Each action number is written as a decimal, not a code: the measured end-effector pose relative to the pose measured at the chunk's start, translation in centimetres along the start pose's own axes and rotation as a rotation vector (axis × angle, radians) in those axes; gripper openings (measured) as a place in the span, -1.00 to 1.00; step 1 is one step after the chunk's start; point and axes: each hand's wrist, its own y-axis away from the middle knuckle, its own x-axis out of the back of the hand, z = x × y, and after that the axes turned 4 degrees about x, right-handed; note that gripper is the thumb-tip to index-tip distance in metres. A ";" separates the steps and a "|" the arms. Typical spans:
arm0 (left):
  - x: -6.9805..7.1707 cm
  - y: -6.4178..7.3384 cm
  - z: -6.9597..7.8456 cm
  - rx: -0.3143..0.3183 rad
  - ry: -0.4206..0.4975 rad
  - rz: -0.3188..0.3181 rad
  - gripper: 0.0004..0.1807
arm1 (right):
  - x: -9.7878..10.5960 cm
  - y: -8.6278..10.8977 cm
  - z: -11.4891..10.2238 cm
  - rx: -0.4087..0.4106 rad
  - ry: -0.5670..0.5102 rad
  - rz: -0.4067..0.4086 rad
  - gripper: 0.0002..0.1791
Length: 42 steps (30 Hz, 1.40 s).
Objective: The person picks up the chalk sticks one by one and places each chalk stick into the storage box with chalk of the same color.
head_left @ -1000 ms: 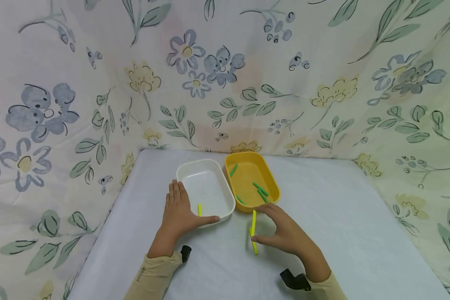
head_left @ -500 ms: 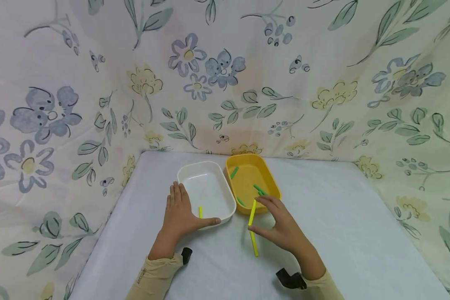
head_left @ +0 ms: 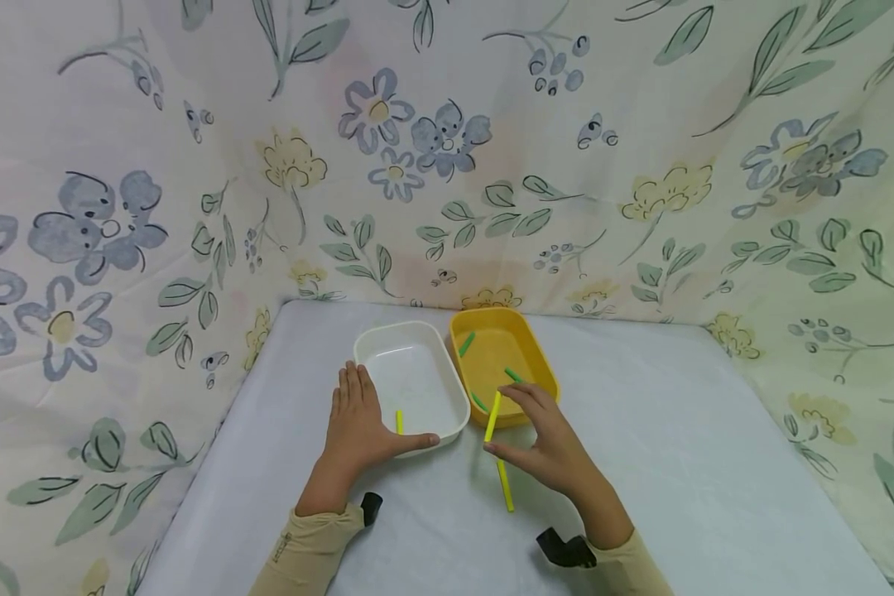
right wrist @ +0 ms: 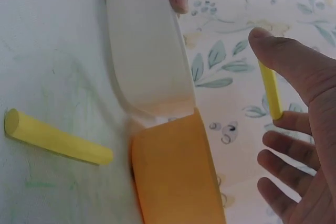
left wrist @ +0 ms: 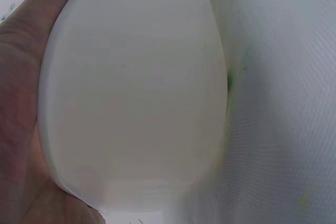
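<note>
My right hand (head_left: 547, 439) pinches a yellow chalk stick (head_left: 493, 416) end to end between thumb and index finger, raised near the front of the yellow tray. The other fingers spread apart below it in the right wrist view. A second yellow chalk (right wrist: 58, 137) lies on the table under that hand. My left hand (head_left: 359, 430) rests against the near left corner of a white tray (head_left: 410, 372), fingers straight along its left side and thumb stretched along its near rim. Inside that tray lies one yellow chalk (head_left: 399, 422), partly hidden by the tray's near rim and hand.
Beside the white tray on the right stands the yellow tray (head_left: 492, 348) with green chalks (head_left: 466, 343) in it, partly covered by my right hand. White cloth (head_left: 663, 430) spreads over the table. Flowered fabric (head_left: 447, 232) hangs behind and at both sides.
My right hand has lifted the yellow chalk from beside the one on the table and moved it up and left toward the trays. The left hand has stayed at the white tray.
</note>
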 end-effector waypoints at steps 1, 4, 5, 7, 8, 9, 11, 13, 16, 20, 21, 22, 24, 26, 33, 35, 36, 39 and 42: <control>0.0 0.0 0.0 0.000 0.002 -0.002 0.82 | -0.1 0.0 0.0 -0.001 0.001 -0.001 -0.12; 0.0 0.0 0.0 -0.002 0.007 -0.005 0.82 | -0.2 -0.1 0.1 0.002 0.007 0.001 -0.11; 0.1 0.1 0.0 -0.002 0.008 -0.007 0.82 | -0.3 -0.2 0.2 0.004 0.008 0.003 -0.11; 0.1 0.0 0.0 -0.002 0.003 -0.005 0.82 | -0.4 -0.3 0.2 0.001 0.013 0.004 -0.11; 0.1 0.0 0.0 -0.003 0.000 -0.004 0.82 | -0.4 -0.4 0.2 0.001 0.013 0.004 -0.11; 0.1 0.0 0.0 -0.002 -0.004 -0.003 0.82 | -0.4 -0.4 0.2 0.002 0.013 0.004 -0.10; 0.1 0.0 0.0 -0.001 -0.012 -0.004 0.82 | -0.5 -0.6 0.1 -0.004 0.016 0.006 -0.10; 0.1 0.0 0.0 -0.003 -0.018 -0.005 0.82 | -0.6 -0.7 0.0 -0.011 0.021 0.007 -0.10; 0.1 -0.1 0.0 -0.004 -0.020 -0.007 0.82 | -0.8 -0.9 0.0 -0.019 0.031 0.011 -0.09; 0.0 -0.2 -0.1 -0.003 -0.015 -0.007 0.83 | -1.0 -1.3 0.0 -0.009 0.034 0.014 -0.10; 0.0 -0.2 -0.2 -0.003 -0.012 -0.005 0.83 | -1.0 -1.4 0.1 -0.003 0.033 0.016 -0.10; 0.0 -0.2 -0.2 -0.002 -0.009 -0.002 0.83 | -1.1 -1.6 0.1 0.000 0.033 0.017 -0.10; 0.0 -0.3 -0.2 -0.001 0.000 0.000 0.83 | -1.2 -1.8 0.1 0.007 0.032 0.021 -0.10; 0.0 -0.3 -0.2 -0.001 0.004 0.000 0.83 | -1.2 -2.0 0.1 0.007 0.042 0.023 -0.10; 0.1 -0.2 -0.1 -0.009 0.002 0.008 0.82 | -1.7 -2.6 0.0 0.000 0.087 0.035 -0.09; 0.1 -0.1 -0.1 -0.011 0.000 0.011 0.82 | -1.8 -2.8 0.0 0.000 0.091 0.042 -0.09; 0.1 -0.1 -0.1 -0.011 -0.001 0.011 0.82 | -1.8 -2.9 0.0 0.001 0.088 0.045 -0.09; 0.1 -0.1 0.0 -0.007 -0.003 0.005 0.82 | -2.0 -3.0 0.0 -0.005 0.089 0.046 -0.09; 0.1 0.0 -0.1 -0.005 -0.004 0.001 0.82 | -2.1 -3.1 -0.1 -0.018 0.098 0.038 -0.10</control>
